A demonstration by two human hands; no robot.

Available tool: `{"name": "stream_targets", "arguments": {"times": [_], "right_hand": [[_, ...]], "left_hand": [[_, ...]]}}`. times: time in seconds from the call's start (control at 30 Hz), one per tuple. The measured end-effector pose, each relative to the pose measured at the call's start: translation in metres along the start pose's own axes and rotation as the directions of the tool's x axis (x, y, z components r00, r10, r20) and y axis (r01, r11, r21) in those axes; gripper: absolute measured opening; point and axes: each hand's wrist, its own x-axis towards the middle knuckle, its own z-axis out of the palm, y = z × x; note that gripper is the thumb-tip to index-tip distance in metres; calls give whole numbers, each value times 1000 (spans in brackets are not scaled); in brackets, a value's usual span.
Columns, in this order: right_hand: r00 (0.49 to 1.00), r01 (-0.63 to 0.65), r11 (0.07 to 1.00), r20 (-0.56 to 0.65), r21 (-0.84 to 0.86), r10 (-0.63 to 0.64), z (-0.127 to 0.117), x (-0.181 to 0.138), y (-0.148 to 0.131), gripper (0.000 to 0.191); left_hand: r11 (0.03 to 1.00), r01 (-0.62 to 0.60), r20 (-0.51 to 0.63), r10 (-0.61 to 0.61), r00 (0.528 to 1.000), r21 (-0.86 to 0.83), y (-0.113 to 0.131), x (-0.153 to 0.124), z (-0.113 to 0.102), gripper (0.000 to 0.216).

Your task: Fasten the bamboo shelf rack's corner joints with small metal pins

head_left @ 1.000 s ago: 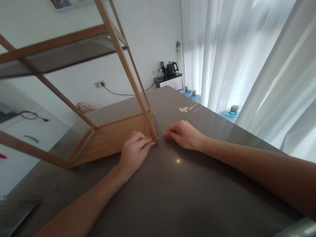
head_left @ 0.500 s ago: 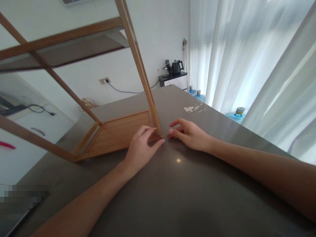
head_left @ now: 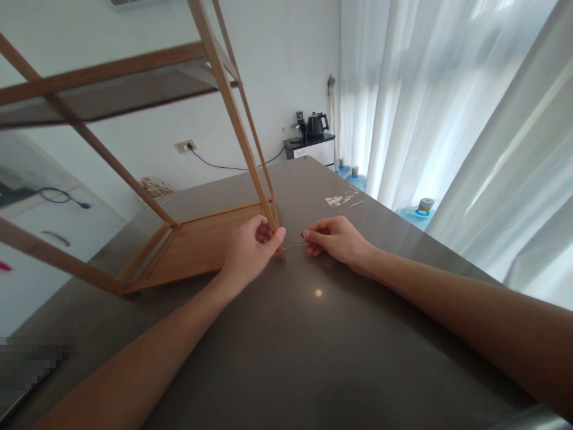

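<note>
A wooden shelf rack (head_left: 197, 242) with a solid bottom board stands tilted on the grey table. My left hand (head_left: 248, 245) is closed around the lower end of its near right leg, thumb in front and fingers behind. To the right of that leg, my right hand (head_left: 333, 239) pinches the bent end of a thin metal hex key (head_left: 294, 246). The hex key's long arm lies level and reaches the leg just below my left thumb. Whether its tip sits in a screw is too small to tell.
The grey table (head_left: 286, 358) has a patch of peeled white residue (head_left: 342, 198) near its right edge. Beyond it are a black kettle (head_left: 317, 124) on a small cabinet, blue water bottles (head_left: 416, 216) and white curtains (head_left: 403, 107). A pixelated patch (head_left: 31, 376) covers the lower left.
My left hand has moved up from the board's corner to grip the leg. My right fingers have closed on the hex key, which shows more clearly. The view has shifted slightly.
</note>
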Motion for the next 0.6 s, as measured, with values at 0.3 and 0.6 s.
{"name": "stream_targets", "arguments": {"times": [0.3, 0.6], "right_hand": [[986, -148, 974, -50, 174, 159, 5, -2, -5, 3], [957, 279, 783, 94, -556, -274, -9, -12, -13, 14]], "left_hand": [[997, 26, -30, -28, 999, -68, -1, 0, 2, 26], [995, 45, -26, -47, 999, -86, 2, -1, 1, 27]]}}
